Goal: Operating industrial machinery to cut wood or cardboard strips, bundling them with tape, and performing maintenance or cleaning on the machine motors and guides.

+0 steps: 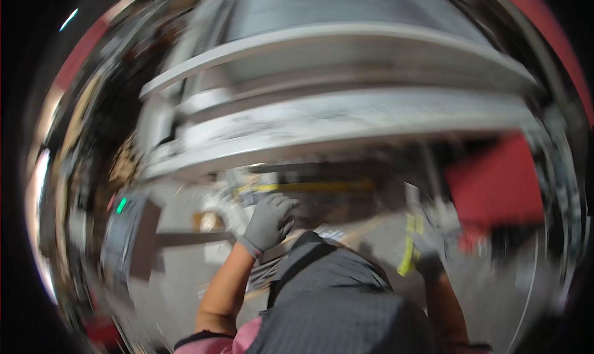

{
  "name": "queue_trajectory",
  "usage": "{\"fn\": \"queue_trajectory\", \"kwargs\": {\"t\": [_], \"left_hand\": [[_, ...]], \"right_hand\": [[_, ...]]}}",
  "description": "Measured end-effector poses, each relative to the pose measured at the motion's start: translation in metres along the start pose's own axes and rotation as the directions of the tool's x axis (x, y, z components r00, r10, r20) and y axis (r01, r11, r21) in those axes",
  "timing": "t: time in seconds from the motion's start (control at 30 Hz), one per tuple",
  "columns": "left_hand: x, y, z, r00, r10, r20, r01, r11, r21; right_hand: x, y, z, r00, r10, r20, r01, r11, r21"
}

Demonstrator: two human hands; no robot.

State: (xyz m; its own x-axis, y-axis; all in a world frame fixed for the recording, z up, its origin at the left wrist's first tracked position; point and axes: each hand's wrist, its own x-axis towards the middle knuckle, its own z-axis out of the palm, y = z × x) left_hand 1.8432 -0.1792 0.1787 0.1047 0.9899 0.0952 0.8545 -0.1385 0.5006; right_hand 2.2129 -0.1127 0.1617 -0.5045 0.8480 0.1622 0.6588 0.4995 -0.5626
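My left hand, in a grey glove, is raised near the middle of the view. Its fingers are loosely bent and apart, with nothing visible in them. My right hand, also gloved and smeared by motion, is lower right of the machine's front. It is closed on a yellow-green tool with a pale, narrow, blade-like end pointing up. The blur hides the tool's exact kind. Ahead of both hands stands a large grey-white metal frame with a long crosswise ledge.
A red panel stands at the right. On the left is a grey box-shaped unit with a green light. White crumpled material and a yellow bar lie under the frame. Grey floor shows around me.
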Motion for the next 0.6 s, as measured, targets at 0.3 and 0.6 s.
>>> {"fn": "queue_trajectory", "kwargs": {"t": [0.3,0.6], "left_hand": [[0.075,0.315,0.32,0.449,0.679,0.581,-0.655,0.692,-0.302],[0.093,0.64,0.519,0.125,0.479,0.869,0.37,0.79,-0.489]], "right_hand": [[-0.393,0.153,-0.125,0.46,0.873,0.162,-0.149,-0.104,0.983],[-0.613,0.24,-0.208,-0.032,0.998,-0.046,0.026,0.047,0.999]]}}
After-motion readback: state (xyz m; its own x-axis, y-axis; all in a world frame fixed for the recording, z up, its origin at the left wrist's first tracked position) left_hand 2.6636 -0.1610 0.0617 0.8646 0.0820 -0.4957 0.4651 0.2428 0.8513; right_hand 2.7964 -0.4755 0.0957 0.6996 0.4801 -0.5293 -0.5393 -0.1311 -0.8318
